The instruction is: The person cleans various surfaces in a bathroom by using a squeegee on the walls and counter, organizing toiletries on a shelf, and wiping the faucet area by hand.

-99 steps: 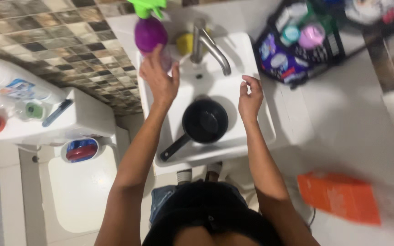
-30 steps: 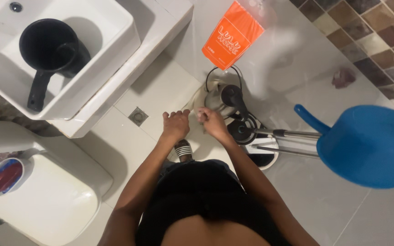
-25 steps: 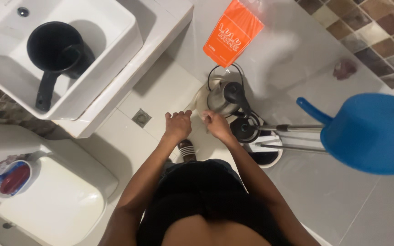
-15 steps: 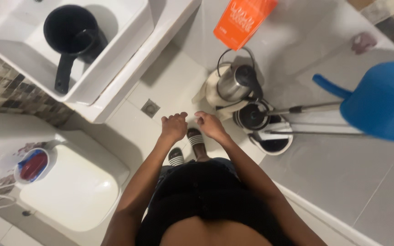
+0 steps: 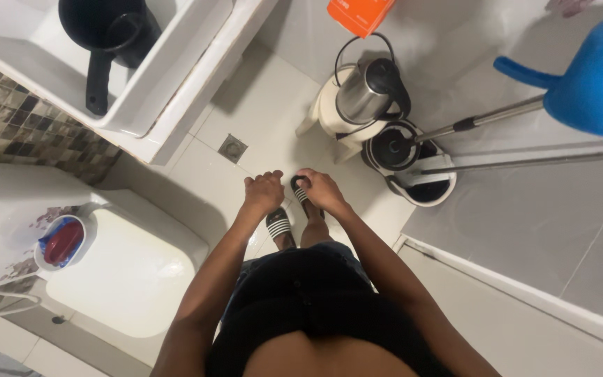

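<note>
A: Hands first. Left hand (image 5: 263, 192) is loosely curled, nothing in it. Right hand (image 5: 321, 190) is also empty, fingers half bent. Both hang in front of the body over the white floor tiles (image 5: 259, 115), above the striped slippers (image 5: 278, 223).

B: Nearest thing to them?

A: The steel kettle (image 5: 361, 98), standing upright on a small white stool (image 5: 326, 115), just ahead of the right hand, not touched. Black cord loops over its top.

B: How would it handle?

A: Rigid metal body, smooth, probably slippery if wet. Can't tell if there's water in it, so the weight is a guess; likely light if empty. The black handle on its side looks like the place to grip, not the shiny body.

B: Anything crowding it?

A: Yes, a round black-and-white base unit (image 5: 392, 148) just beside the stool, and two long metal poles (image 5: 486, 119) running off right toward a blue dipper (image 5: 594, 77). The cord could snag.

B: Rest of the scene?

A: White sink (image 5: 176, 56) upper left with a black saucepan (image 5: 106, 31) in it, orange packet (image 5: 361, 12) on the ledge, toilet lid (image 5: 120, 279) lower left.
</note>
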